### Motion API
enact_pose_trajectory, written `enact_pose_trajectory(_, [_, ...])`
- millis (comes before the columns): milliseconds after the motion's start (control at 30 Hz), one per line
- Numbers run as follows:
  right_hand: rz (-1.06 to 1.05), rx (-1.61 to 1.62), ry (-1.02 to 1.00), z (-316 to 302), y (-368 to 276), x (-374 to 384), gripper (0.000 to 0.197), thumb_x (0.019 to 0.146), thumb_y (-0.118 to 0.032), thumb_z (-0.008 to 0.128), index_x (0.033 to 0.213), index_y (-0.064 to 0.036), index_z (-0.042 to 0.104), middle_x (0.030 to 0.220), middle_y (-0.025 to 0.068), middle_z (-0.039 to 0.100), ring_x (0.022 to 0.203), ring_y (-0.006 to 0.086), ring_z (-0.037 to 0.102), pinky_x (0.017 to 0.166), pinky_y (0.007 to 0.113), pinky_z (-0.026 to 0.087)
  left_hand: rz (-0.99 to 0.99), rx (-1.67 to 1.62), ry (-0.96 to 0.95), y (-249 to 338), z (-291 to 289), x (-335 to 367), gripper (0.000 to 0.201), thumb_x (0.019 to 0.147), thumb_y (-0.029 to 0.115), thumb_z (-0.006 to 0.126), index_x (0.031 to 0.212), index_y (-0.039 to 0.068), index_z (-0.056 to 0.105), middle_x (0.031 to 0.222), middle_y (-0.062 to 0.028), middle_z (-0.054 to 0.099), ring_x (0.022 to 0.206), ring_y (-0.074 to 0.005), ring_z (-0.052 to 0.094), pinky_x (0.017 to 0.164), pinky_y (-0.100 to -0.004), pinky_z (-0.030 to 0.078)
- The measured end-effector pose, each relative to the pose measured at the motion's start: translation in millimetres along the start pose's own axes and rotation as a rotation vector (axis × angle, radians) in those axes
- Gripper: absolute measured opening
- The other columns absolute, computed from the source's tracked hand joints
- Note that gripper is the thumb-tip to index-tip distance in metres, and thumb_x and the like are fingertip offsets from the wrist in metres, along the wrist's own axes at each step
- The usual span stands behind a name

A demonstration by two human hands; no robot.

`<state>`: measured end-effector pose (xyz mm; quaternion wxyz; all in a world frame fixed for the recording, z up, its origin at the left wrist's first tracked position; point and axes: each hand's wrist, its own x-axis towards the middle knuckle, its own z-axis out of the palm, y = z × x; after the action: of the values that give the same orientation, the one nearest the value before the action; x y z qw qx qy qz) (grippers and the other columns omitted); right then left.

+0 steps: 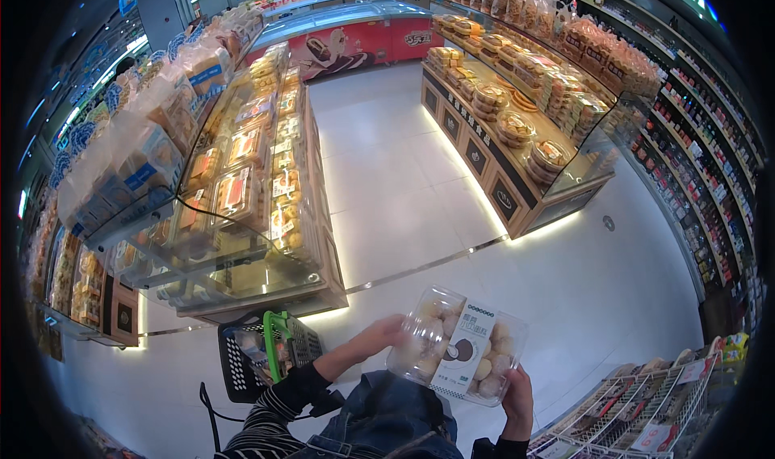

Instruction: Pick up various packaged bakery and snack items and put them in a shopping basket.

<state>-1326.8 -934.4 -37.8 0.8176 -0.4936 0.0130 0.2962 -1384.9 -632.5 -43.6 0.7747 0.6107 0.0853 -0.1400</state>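
In front of my body I hold a clear plastic box of small round pastries (492, 342), pale and ball-shaped, with a white and green paper label across its middle. My left hand (378, 336) grips its left edge, the fingertips partly hidden behind the plastic. At the lower right corner my right hand (517, 402) has its fingers around the box. The box tilts slightly, its label side facing up. Beside my left forearm is a dark shopping basket (240, 370) with a bright green handle (277, 347); some packaged goods lie inside it.
A glass-sided bakery stand (250, 257) with boxed pastries is ahead left, bagged bread above it. Another pastry counter (476, 144) stands ahead right, a red chest freezer (347, 51) at the back. A white wire rack (630, 402) is close on my right, shelves (702, 160) beyond.
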Motion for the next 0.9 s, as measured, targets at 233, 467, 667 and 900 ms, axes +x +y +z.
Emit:
enact_pose_trajectory(233, [-0.028, 0.013, -0.028, -11.9, -58.7, 87.0, 0.058, 0.074, -0.024, 0.055, 0.116, 0.0086, 0.033, 0.109, 0.0154, 0.047, 0.098, 0.0227, 0.049, 0.084, 0.032, 0.041, -0.021, 0.055, 0.043, 65.4, -7.0, 85.3, 0.042, 0.076, 0.011, 0.053, 0.115, 0.001, 0.04, 0.105, -0.0043, 0.05, 0.095, -0.0106, 0.048, 0.083, -0.0248, 0.037])
enact_pose_trajectory(467, [0.029, -0.003, -0.129, -32.9, -103.9, 184.6, 0.055, 0.075, -0.023, 0.053, 0.116, 0.009, 0.034, 0.109, 0.0155, 0.047, 0.099, 0.0228, 0.049, 0.084, 0.032, 0.04, 0.023, -0.013, 0.111, 79.4, -16.3, 160.6, 0.046, 0.076, 0.012, 0.055, 0.118, 0.001, 0.038, 0.108, -0.0045, 0.049, 0.096, -0.011, 0.047, 0.083, -0.0253, 0.037])
enact_pose_trajectory(667, [0.05, -0.033, -0.222, -65.1, -154.9, 285.5, 0.05, 0.077, -0.019, 0.05, 0.116, 0.008, 0.034, 0.109, 0.0146, 0.048, 0.099, 0.022, 0.049, 0.084, 0.032, 0.04, 0.102, -0.031, 0.199, 101.1, -14.4, 243.4, 0.045, 0.077, 0.012, 0.053, 0.118, 0.001, 0.038, 0.11, -0.0055, 0.048, 0.099, -0.0121, 0.046, 0.085, -0.026, 0.036])
enact_pose_trajectory(900, [0.095, -0.127, -0.277, -97.9, -231.7, 381.9, 0.048, 0.077, -0.019, 0.047, 0.116, 0.0071, 0.035, 0.106, 0.0132, 0.049, 0.094, 0.0203, 0.051, 0.08, 0.03, 0.043, 0.118, -0.033, 0.331, 141.2, 7.4, 336.1, 0.039, 0.079, 0.009, 0.05, 0.116, 0.0, 0.04, 0.109, -0.0057, 0.049, 0.097, -0.0116, 0.047, 0.083, -0.025, 0.037])
